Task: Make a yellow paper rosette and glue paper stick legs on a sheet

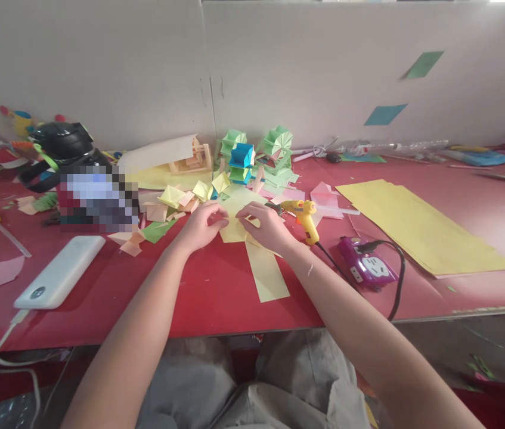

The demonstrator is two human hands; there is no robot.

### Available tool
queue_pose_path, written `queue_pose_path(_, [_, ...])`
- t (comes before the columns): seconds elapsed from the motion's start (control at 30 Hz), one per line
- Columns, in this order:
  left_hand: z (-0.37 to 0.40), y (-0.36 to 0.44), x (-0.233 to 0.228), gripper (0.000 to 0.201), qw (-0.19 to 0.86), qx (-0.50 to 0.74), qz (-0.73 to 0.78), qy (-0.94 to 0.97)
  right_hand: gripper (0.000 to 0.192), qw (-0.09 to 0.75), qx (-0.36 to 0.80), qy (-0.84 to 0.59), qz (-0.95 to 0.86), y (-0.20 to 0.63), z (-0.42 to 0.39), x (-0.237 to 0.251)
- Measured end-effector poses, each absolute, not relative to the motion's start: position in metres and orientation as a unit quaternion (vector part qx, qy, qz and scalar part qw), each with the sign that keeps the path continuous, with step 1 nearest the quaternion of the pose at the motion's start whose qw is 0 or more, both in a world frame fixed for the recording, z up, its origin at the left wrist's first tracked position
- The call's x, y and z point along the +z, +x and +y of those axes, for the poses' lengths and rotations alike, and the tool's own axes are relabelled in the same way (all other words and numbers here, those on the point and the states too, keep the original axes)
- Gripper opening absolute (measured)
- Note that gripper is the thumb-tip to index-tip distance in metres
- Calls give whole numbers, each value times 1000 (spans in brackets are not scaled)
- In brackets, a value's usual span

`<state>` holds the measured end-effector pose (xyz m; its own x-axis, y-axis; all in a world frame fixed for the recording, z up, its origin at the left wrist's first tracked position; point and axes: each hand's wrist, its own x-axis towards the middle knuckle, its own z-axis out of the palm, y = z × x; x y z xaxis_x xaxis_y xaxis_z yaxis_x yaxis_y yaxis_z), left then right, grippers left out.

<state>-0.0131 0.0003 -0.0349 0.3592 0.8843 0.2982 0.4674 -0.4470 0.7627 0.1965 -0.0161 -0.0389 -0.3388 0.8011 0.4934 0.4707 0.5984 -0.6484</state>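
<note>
— What are the hands doing?
— The left hand (201, 226) and right hand (266, 226) both pinch the yellow paper (238, 223) on the red surface (216, 298).
— All visible?
— No, the fingers cover the fold; a blurred patch (98, 199) hides something.

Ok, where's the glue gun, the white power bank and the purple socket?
glue gun (302, 214), head view, on its yellow body.
power bank (62, 271), head view, middle of its white top.
socket (367, 267), head view, on its purple face.

A glue gun (302, 215) lies on the red table (216, 298) beside a purple socket (366, 266). Yellow sheets (422, 227) lie well right. A white power bank (61, 271) sits left; folded paper shapes (252, 156) stand near the wall.
</note>
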Motion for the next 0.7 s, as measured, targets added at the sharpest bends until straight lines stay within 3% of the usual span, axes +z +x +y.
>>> queue_pose_path(0.17, [-1,-9,-33,21,370,408,436,712,16,470,228,-401,-753,192,-17,-38])
queue_pose_path(0.37, [-1,-5,-35,29,456,426,437,648,17,474,174,-406,-762,193,-19,-34])
queue_pose_path(0.7, [0,-1,-38,24,507,489,425,568,25,456,117,-365,-803,196,-16,-37])
